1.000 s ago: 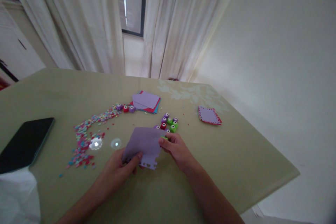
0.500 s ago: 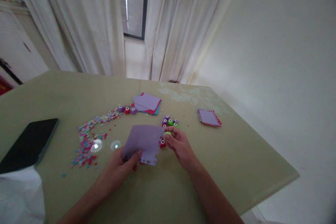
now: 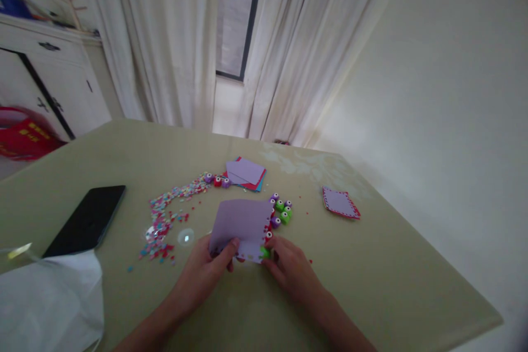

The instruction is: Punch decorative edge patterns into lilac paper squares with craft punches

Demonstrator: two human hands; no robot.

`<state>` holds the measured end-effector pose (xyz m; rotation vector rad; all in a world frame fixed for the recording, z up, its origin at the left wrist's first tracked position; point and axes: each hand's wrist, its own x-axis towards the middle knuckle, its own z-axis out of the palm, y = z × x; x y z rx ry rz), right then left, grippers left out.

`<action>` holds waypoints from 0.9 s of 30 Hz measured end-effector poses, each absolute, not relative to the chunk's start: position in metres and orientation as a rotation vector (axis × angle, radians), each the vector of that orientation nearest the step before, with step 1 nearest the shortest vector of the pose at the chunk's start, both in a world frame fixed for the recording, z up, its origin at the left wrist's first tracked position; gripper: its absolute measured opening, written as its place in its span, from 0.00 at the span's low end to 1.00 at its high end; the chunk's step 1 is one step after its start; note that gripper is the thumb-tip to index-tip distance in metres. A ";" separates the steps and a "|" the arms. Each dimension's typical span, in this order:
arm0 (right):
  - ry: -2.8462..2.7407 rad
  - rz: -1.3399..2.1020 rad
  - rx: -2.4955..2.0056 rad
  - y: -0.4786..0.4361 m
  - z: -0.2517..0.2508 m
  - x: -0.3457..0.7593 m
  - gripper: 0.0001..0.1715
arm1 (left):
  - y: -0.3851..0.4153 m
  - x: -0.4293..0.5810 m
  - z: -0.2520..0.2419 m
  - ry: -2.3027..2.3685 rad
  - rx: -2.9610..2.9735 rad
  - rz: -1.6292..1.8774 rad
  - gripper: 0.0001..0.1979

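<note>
My left hand [image 3: 208, 267] pinches a sheet of purple paper [image 3: 243, 221] near its lower left, thumb on top. Small cut-outs run along the sheet's lower edge. Between the fingers of my right hand [image 3: 293, 265] is a small green craft punch [image 3: 265, 253], at the paper's lower right corner; my fingers partly hide it. A red punch [image 3: 269, 235] sits just above those fingers. Beyond the sheet's right edge stand several more punches, among them a green one [image 3: 284, 217] and a purple one [image 3: 275, 222].
A trail of coloured paper confetti [image 3: 159, 225] lies to the left, near a clear disc [image 3: 186, 237]. Further left are a black tablet [image 3: 88, 214] and a white bag [image 3: 53, 302]. Stacked coloured paper [image 3: 249, 170] lies behind; a red-edged purple stack [image 3: 340, 203] rests at right.
My right hand has brought the green punch down the paper's right side to its lower corner. The head view has shifted, so the table sits lower and further right.
</note>
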<state>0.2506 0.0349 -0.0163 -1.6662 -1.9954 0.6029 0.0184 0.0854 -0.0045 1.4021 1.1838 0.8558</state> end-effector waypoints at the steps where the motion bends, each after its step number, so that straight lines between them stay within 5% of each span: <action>1: -1.996 0.553 -1.679 0.036 -0.019 0.251 0.09 | 0.084 0.019 -0.004 1.173 1.400 0.848 0.22; 11: -1.993 0.429 -1.765 0.049 -0.012 0.248 0.14 | 0.080 0.022 -0.007 1.143 1.386 0.874 0.22; 17: -1.914 0.518 -1.688 0.048 -0.025 0.250 0.08 | 0.084 0.020 0.002 1.111 1.330 0.926 0.22; 24: -1.891 0.443 -1.707 0.043 -0.025 0.249 0.16 | 0.082 0.022 0.001 1.126 1.343 0.977 0.21; 27: -1.876 0.476 -1.547 0.072 -0.011 0.244 0.09 | 0.075 0.025 0.001 1.087 1.375 0.992 0.18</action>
